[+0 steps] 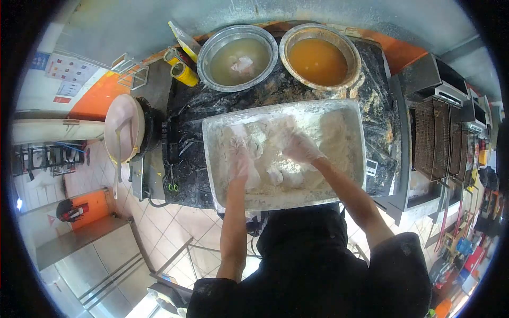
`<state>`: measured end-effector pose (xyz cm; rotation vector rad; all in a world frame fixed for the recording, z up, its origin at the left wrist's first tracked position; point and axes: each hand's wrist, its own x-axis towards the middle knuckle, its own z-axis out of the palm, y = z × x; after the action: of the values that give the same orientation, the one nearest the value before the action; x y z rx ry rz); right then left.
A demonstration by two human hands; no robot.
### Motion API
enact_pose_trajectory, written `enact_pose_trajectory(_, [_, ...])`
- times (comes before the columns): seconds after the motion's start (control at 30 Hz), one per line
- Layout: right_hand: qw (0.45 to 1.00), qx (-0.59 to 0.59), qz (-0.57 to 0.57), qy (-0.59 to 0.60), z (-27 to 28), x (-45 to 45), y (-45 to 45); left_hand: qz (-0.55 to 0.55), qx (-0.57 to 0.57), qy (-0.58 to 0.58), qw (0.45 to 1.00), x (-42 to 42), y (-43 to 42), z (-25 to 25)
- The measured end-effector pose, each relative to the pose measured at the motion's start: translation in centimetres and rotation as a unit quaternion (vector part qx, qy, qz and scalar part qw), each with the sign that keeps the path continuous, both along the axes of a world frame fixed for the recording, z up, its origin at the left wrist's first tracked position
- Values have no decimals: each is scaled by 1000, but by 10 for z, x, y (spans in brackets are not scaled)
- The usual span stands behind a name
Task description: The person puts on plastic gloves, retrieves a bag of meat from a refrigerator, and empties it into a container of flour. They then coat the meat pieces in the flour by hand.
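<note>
A large pale metal tray [212, 183] of white flour [331, 138] sits in front of me. My left hand [239, 160], in a clear plastic glove, is down in the flour on the tray's left side. Flour coats its fingers, so their grip is unclear. My right hand [302, 148], gloved likewise, reaches into the middle of the flour, its fingertips smeared by motion. Several flour-covered lumps lie near the hands, among them one coated piece [275, 176] between them and another coated piece [253, 178] beside my left hand.
Behind the tray stand a metal bowl [204, 69] of cloudy liquid holding a pale piece of meat [243, 64], and a bowl [354, 66] of orange liquid. Yellow cans [184, 74], green-handled scissors [173, 183] and a pan [112, 119] are leftward. Fryer baskets [432, 140] hang right.
</note>
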<state>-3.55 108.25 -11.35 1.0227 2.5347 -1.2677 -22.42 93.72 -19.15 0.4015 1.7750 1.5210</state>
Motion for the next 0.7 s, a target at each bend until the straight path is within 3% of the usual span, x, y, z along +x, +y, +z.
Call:
enact_pose_trajectory(0.03, [1000, 0, -1, 1, -13, -1, -5, 4, 55, -34, 998, -6, -3, -31])
enact_pose_trajectory(0.1, [955, -117, -156, 221, -48, -5, -17, 8, 139, -69, 988, -9, -9, -101])
enact_pose_trajectory(0.13, [955, -115, -158, 222, -40, -11, -23, 5, 140, -69, 988, 3, -1, -86])
enact_pose_trajectory(0.2, [967, 12, -115, 227, -12, -22, -36, -13, 100, -58, 993, 41, 19, -18])
enact_pose_trajectory(0.23, [910, 296, 38, 287, -105, -35, -23, -84, 115, -27, 989, 42, 20, 5])
enact_pose_trajectory(0.27, [910, 298, 37, 286, -75, -28, -19, -86, 116, -27, 989, 43, 18, 20])
enact_pose_trajectory(0.3, [982, 122, 5, 140, -15, -21, -9, -53, 120, -76, 988, 44, 16, 32])
enact_pose_trajectory(0.33, [998, -61, -29, -13, 20, -16, -2, -20, 123, -124, 984, 45, 17, 38])
enact_pose_trajectory(0.37, [934, -213, -150, 245, -94, -15, -10, -22, 122, -125, 984, 47, 19, 40])
enact_pose_trajectory(0.4, [934, -213, -152, 244, -93, -16, -11, -32, 153, -148, 976, 52, 22, 40])
enact_pose_trajectory(0.43, [996, 11, -26, 81, -86, -21, -10, -41, 186, -170, 967, 56, 24, 41])
enact_pose_trajectory(0.47, [962, 237, 101, -88, -78, -25, -8, -42, 189, -169, 967, 58, 25, 40])
enact_pose_trajectory(0.5, [962, 240, 100, -86, -58, -21, -8, -31, 190, -166, 967, 59, 23, 39])
enact_pose_trajectory(0.53, [991, 116, 9, 72, -28, -13, -11, -20, 193, -164, 967, 59, 24, 39])
enact_pose_trajectory(0.57, [971, -16, -82, 225, -13, -8, -15, -20, 195, -163, 967, 58, 27, 45])
enact_pose_trajectory(0.7, [939, 10, -172, 299, -30, -11, -34, -63, 144, -106, 982, 51, 28, 54])
